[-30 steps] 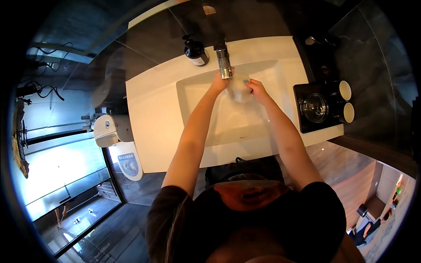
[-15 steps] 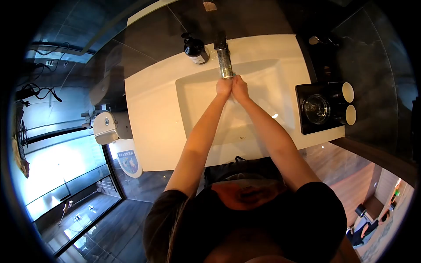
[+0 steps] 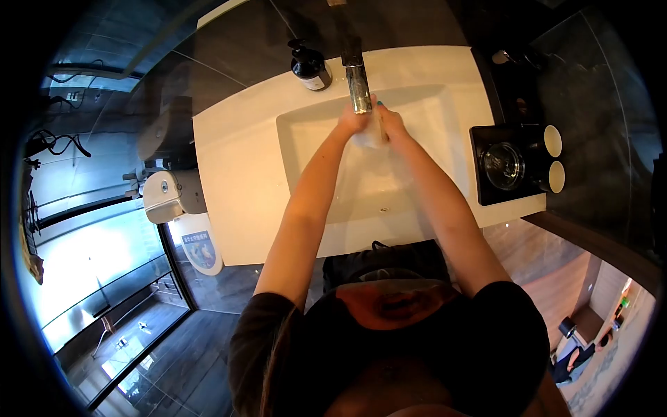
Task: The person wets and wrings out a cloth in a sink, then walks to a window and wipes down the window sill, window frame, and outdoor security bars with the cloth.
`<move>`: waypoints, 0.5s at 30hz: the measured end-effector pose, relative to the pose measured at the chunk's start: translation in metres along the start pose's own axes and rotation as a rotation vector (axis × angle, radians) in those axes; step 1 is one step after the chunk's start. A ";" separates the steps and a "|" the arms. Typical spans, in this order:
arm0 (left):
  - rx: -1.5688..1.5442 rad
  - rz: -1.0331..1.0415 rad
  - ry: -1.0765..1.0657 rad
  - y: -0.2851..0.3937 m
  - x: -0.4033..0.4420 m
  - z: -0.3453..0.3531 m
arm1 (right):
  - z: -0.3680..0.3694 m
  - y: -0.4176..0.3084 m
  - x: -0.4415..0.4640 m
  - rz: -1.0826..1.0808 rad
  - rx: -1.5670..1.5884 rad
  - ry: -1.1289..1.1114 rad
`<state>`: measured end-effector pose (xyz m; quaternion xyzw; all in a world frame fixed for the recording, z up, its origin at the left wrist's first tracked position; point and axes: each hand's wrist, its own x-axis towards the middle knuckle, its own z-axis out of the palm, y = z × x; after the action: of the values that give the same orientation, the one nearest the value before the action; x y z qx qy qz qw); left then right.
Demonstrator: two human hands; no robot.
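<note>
A chrome faucet [image 3: 358, 90] reaches out over a white rectangular sink [image 3: 306, 153]. Just under the spout, at its left, is my left hand [image 3: 354, 121], blurred and partly hidden by the faucet. My right hand [image 3: 392, 123] is right of the spout, its fingertips pinched on the edge of a whitish, translucent item [image 3: 376, 133]. That item hangs between both hands over the basin, smeared by motion, so its exact shape is unclear. The fingers of my left hand cannot be made out.
A dark pump bottle [image 3: 310, 71] stands left of the faucet. On the counter's right, a black tray [image 3: 486, 191] bears a glass dish [image 3: 503, 167] and two cups [image 3: 552, 158]. A toilet [image 3: 201, 247] is at the left. A person [image 3: 575, 358] shows at the lower right.
My hands were apart with the whitish item spread between them, then came together under the spout. Now they are slightly apart again, and the item shows between them. The view has shifted a little.
</note>
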<state>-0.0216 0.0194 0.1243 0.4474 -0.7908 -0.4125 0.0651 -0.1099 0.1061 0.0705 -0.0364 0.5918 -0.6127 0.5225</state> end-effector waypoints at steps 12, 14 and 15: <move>-0.777 -0.121 -0.345 -0.014 -0.028 0.011 | -0.022 -0.036 -0.059 -0.009 -0.264 -0.351; -0.822 -0.160 -0.368 -0.017 -0.031 0.009 | -0.018 -0.035 -0.059 0.007 -0.323 -0.307; -0.844 -0.177 -0.378 -0.015 -0.034 0.005 | -0.019 -0.033 -0.057 0.018 -0.280 -0.326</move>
<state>0.0062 0.0445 0.1198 0.3645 -0.5110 -0.7761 0.0610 -0.1161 0.1499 0.1229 -0.2020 0.5792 -0.5058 0.6066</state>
